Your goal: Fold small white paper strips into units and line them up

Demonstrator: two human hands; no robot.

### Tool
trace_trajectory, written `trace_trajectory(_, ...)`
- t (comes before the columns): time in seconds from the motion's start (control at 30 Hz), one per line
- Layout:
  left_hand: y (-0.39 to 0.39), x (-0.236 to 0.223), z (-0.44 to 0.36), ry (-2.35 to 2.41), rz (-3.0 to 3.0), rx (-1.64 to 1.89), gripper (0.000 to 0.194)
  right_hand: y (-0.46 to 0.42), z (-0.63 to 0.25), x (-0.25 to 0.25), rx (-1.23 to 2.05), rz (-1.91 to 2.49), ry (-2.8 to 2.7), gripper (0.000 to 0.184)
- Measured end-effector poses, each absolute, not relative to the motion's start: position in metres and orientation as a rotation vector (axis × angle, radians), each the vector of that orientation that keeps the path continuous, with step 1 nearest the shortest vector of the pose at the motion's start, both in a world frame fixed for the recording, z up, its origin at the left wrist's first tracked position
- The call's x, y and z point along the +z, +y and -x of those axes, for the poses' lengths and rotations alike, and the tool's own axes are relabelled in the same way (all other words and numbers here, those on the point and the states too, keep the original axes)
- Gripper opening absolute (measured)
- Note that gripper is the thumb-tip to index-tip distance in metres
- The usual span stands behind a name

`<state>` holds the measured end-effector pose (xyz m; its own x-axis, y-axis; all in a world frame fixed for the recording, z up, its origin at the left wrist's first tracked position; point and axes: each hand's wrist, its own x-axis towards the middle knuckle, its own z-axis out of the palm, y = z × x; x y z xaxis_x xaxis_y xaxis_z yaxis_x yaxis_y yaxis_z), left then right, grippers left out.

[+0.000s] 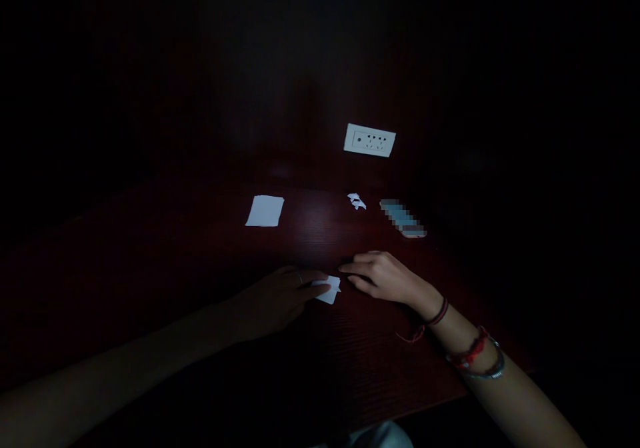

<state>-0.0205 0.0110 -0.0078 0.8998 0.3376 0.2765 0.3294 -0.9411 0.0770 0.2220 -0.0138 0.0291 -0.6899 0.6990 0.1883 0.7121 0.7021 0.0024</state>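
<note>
My left hand (290, 293) reaches in from the left, a ring on one finger. Its fingers hold a small folded piece of white paper (331, 293) down on the dark red table. Just right of that paper is my right hand (380, 275), with bracelets on its wrist and forearm. The right fingers are bent loosely and apart, their tips close to the paper's right edge, with nothing visible in them. Farther back lies a stack of white paper sheets (265, 211). Some small folded white paper pieces (357, 201) sit to the right of the stack.
A phone (403, 219) with a blurred screen lies beyond my right hand. A white socket panel (370, 141) is fixed to the dark wall behind the table (320, 235). The table's front edge runs near my lap, and the surroundings are very dark.
</note>
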Motion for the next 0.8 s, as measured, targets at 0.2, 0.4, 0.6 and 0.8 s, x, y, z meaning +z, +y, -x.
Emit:
trace_trajectory(0.2,0.013,-0.013,0.020,0.522,-3.046,0.447,0.053,-0.012,-0.221,0.026,-0.004,1.095,-2.740,0.030)
trace_trajectory(0.4,0.012,-0.007,0.021,0.455,-3.025,0.435,0.052,-0.011,-0.219,0.026,0.046,1.047,-2.760,0.027)
trace_trajectory(0.6,0.010,-0.003,0.019,0.433,-3.029,0.457,0.052,-0.011,-0.216,0.023,0.041,1.033,-2.746,0.026)
trace_trajectory(0.8,0.009,-0.009,0.021,0.423,-3.032,0.553,0.052,-0.009,-0.211,0.023,0.102,1.011,-2.720,0.026)
